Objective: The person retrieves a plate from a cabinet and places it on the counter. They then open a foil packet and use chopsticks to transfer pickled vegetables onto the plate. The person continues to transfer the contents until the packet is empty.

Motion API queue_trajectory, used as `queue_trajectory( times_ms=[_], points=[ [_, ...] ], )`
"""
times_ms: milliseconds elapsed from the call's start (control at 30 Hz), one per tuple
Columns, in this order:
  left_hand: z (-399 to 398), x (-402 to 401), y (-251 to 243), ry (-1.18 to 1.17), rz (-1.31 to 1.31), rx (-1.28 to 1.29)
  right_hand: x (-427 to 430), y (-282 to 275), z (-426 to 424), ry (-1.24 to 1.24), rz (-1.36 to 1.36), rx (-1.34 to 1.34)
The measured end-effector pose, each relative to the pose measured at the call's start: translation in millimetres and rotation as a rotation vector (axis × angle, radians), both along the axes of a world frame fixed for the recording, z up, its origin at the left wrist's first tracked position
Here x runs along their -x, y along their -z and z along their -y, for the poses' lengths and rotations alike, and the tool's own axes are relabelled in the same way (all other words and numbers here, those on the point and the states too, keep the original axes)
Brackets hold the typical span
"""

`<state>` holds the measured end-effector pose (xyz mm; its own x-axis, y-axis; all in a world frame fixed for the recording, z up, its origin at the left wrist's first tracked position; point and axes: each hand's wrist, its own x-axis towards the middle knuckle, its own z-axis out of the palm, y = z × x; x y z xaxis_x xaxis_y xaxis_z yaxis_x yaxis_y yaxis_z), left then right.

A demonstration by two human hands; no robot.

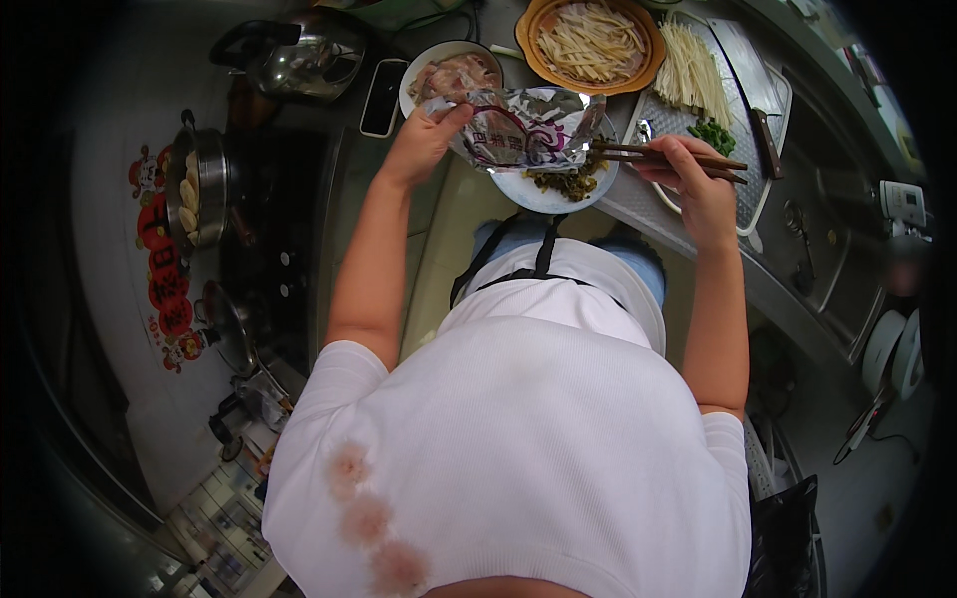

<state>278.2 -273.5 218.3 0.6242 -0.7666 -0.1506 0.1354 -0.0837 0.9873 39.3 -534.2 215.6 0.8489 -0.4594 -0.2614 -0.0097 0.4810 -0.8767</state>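
My left hand grips one end of a foil food pouch that bears printed writing. The pouch is held sideways above a pale plate, its other end towards the right. Chopped dark-green pickled vegetables lie on that plate, partly hidden by the foil. In my right hand is a pair of brown wooden chopsticks, their tips at the pouch's right end. Whether the tips are inside it I cannot tell. Behind the pouch stands a bowl of raw sliced meat.
An orange-brown pot holds pale strips. On a metal cutting board lie enoki mushrooms, chopped greens and a cleaver. A smartphone, kettle and steel pan are leftward; a sink is rightward.
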Motion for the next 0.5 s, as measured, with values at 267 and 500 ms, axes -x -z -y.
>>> queue_trajectory(
  times_ms=[267, 500],
  points=[
    [17.8, 12.8, -16.1, 0.067, 0.197, -0.123, -15.6, 50.1, -47.7, -0.053, 0.099, -0.384],
    [8.4, 5.9, -33.1, -0.002, 0.333, -0.299, -3.8, 35.9, -23.6, -0.018, 0.022, -0.076]
  ],
)
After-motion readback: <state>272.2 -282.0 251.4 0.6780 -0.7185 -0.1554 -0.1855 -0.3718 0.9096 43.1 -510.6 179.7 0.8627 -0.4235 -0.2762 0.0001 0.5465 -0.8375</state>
